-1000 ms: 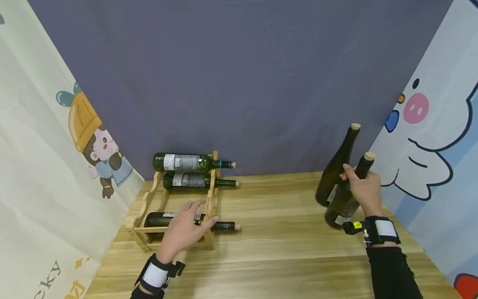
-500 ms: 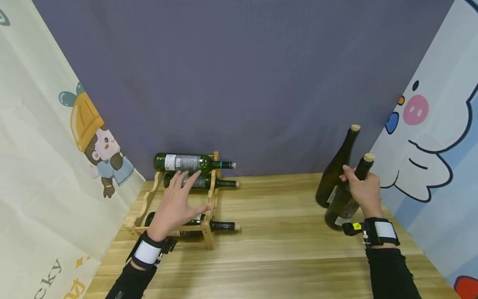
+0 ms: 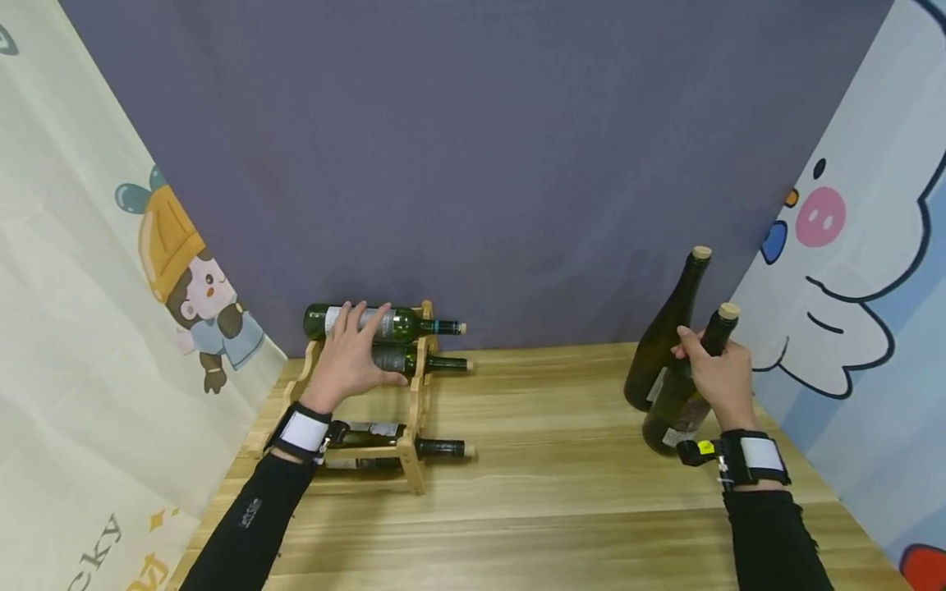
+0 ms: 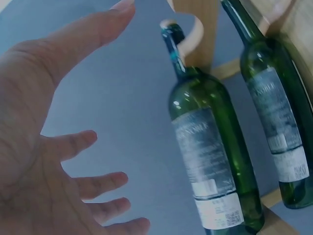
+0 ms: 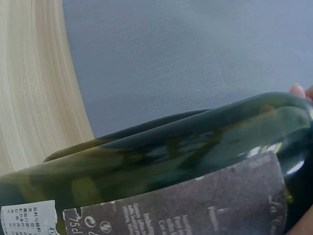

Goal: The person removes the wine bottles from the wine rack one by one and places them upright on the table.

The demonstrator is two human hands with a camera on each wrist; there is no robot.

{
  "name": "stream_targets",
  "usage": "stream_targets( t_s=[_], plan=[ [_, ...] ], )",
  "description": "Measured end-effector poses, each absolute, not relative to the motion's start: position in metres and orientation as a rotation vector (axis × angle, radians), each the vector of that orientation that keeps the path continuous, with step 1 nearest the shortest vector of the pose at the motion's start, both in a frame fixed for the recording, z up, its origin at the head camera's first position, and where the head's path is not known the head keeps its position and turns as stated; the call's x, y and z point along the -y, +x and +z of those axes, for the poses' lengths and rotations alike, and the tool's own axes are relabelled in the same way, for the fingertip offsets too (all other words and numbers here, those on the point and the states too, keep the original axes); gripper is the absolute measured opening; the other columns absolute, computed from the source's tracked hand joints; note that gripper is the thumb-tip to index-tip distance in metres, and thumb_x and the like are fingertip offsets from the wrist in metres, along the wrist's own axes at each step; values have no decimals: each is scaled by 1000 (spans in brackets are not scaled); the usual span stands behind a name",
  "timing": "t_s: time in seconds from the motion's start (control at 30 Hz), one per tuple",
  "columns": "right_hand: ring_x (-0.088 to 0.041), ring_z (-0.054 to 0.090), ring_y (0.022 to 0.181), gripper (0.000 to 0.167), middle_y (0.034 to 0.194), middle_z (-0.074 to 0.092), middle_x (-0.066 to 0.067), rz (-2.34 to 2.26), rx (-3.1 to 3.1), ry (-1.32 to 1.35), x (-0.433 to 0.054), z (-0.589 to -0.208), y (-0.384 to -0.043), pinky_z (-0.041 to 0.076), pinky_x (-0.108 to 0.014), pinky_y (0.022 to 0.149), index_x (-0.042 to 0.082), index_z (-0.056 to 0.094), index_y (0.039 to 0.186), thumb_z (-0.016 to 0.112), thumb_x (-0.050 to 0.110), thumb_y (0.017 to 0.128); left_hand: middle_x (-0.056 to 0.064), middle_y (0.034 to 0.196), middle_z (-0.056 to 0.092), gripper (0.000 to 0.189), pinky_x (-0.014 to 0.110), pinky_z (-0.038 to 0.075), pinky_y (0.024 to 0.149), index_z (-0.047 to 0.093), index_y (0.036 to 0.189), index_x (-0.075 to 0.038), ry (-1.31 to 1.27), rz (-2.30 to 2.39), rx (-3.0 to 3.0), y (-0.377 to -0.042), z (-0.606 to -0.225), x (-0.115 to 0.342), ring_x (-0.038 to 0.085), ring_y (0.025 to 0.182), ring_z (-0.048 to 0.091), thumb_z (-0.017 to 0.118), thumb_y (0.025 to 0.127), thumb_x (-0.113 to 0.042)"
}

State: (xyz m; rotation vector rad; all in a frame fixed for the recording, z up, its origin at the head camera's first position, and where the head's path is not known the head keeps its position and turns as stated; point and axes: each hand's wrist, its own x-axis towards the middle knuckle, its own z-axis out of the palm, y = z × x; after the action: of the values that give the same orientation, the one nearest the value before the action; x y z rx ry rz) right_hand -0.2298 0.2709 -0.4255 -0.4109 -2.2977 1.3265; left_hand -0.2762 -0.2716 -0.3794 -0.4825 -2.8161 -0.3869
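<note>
My left hand point(image 3: 346, 359) is over the wooden wine rack point(image 3: 415, 410), fingers spread. Beneath its fingertips lies the rearmost green wine bottle point(image 3: 404, 324), on its side with its corked neck to the right. In the left wrist view a gap shows between the hand and this wine bottle point(image 4: 210, 156). A second wine bottle point(image 3: 392, 359) lies just in front, partly covered by the hand. At the rack's front rests a darker bottle point(image 3: 441, 448). On the right, my right hand point(image 3: 718, 373) grips the neck of an upright, corked wine bottle point(image 3: 676, 410).
Close behind the gripped bottle stands a taller corked bottle point(image 3: 668, 316). The wooden table point(image 3: 547, 468) stretches between the rack and the upright bottles. A grey-blue cloth point(image 3: 480, 164) hangs at the back, with printed curtains point(image 3: 865, 271) on both sides.
My left hand has moved from the rack's front bottle back to above the rearmost one, its fingers spreading on the way. The right hand and its bottle have stayed put.
</note>
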Motion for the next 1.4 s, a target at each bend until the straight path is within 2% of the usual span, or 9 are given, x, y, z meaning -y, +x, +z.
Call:
stream_targets(
  t_s=[0.37,0.77,1.03,1.2,1.4],
  plan=[
    [5,58,82,58,70,65,27,1310,2292,-415,-271,-425,-231,38,-34,81,7,70,92,57,63,96,26,167,19,125,69,12,123,28,162,-19,-502,-233,2874,-324,-382,277,50,156,6,97,62,-47],
    [7,58,82,57,70,64,29,1300,2300,-413,-276,-426,-228,39,-32,81,4,69,94,57,60,97,25,163,27,117,67,13,124,32,161,-20,-537,29,2847,-376,-400,279,49,155,14,95,66,-46],
    [6,59,82,57,70,64,29,1308,2295,-401,-274,-427,-227,38,-31,79,5,69,94,58,60,97,24,154,45,99,73,29,114,47,152,-15,-583,97,2878,-396,-409,281,48,140,44,93,70,-45],
    [5,59,82,56,70,65,28,1313,2297,-392,-272,-429,-229,38,-32,80,6,69,94,58,60,97,22,150,51,98,70,37,108,47,152,-14,-576,148,2905,-407,-417,286,45,135,51,91,71,-47],
    [5,61,82,54,71,65,27,1324,2262,-371,-272,-428,-229,38,-31,79,5,68,92,59,58,97,21,142,60,100,68,42,103,49,149,-12,-608,194,2840,-416,-424,288,44,127,57,93,67,-50]
  ],
)
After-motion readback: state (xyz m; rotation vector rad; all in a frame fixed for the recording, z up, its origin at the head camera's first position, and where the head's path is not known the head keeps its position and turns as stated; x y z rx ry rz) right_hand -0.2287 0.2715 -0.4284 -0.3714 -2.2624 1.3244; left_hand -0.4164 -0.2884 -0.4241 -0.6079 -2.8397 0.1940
